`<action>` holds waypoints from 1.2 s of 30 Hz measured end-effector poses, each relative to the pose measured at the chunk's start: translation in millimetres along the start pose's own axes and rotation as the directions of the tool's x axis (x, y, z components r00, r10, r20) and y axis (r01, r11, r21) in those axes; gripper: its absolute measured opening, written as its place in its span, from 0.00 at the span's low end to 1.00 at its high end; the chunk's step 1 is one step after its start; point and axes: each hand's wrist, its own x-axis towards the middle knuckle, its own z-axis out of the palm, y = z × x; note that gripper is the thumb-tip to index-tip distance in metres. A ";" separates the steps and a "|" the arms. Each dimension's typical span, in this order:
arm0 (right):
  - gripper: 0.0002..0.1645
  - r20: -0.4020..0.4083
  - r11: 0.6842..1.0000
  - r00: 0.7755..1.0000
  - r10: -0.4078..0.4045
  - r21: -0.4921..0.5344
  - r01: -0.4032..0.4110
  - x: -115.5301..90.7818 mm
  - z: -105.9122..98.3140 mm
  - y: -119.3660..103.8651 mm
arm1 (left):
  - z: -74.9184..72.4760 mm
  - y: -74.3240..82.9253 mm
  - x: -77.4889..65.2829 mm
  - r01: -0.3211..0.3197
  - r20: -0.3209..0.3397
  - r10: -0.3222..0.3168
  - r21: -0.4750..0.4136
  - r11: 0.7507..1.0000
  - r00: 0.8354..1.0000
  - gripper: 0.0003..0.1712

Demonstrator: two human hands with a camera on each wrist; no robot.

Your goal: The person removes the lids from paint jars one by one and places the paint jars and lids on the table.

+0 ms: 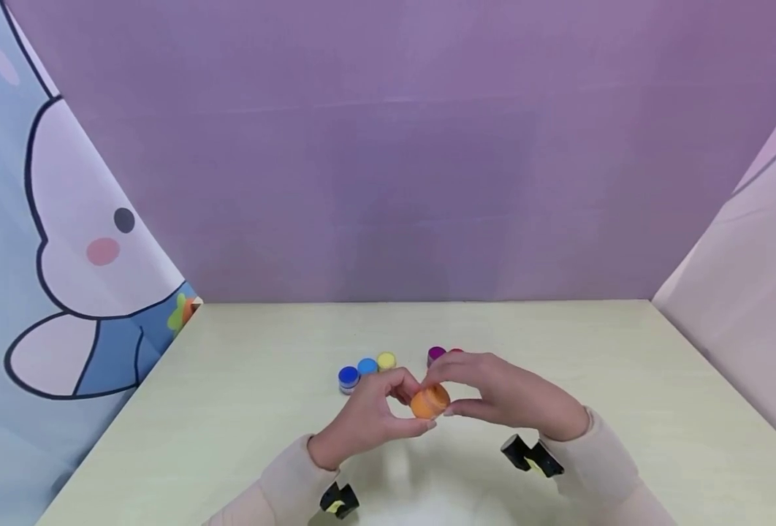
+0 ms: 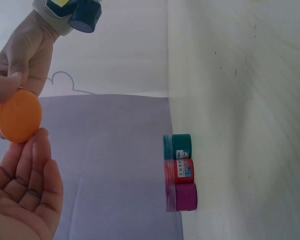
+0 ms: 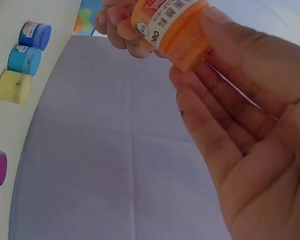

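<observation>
A small orange paint jar (image 1: 430, 402) with a white printed label is held up over the table between both hands. My left hand (image 1: 371, 415) holds it from the left, thumb below and fingers above in the head view. From the other side my right hand (image 1: 509, 391) grips the jar between thumb and fingertips. The right wrist view shows the right thumb (image 3: 230, 30) against the jar (image 3: 182, 35), with the fingers curved under its end. In the left wrist view, the jar's round orange face (image 2: 20, 116) sits between the left thumb and fingertips.
Behind the left hand stand a dark blue jar (image 1: 348, 378), a light blue jar (image 1: 367, 366) and a yellow jar (image 1: 386, 360). Purple (image 2: 186, 197), red (image 2: 184, 171) and teal (image 2: 182, 146) jars stand in a row. A purple-grey cloth wall (image 1: 427, 183) rises behind the table.
</observation>
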 end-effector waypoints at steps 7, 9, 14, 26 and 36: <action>0.16 -0.107 0.970 0.964 0.242 0.032 -0.239 3.9 10.6 -4.9 | -0.8 -2.7 0.7 0.012 -0.029 -0.011 0.026 1.000 1.000 0.14; 0.15 -0.118 0.937 0.929 0.350 0.054 -0.346 5.9 15.0 -7.3 | -0.7 -2.4 0.7 0.008 -0.047 -0.006 0.041 0.999 0.999 0.14; 0.15 -0.142 0.850 0.839 0.526 0.122 -0.512 10.3 23.2 -11.4 | 0.1 -3.2 0.2 -0.007 -0.080 0.013 0.074 0.997 0.997 0.15; 0.11 -0.101 0.828 0.824 0.557 0.150 -0.541 11.1 24.1 -7.8 | 2.5 -0.5 0.3 0.010 -0.091 0.000 0.110 0.994 0.996 0.15; 0.11 -0.048 0.893 0.895 0.443 0.117 -0.435 7.6 19.0 -3.8 | 1.6 -5.7 2.6 0.007 -0.055 -0.004 0.060 0.998 0.998 0.14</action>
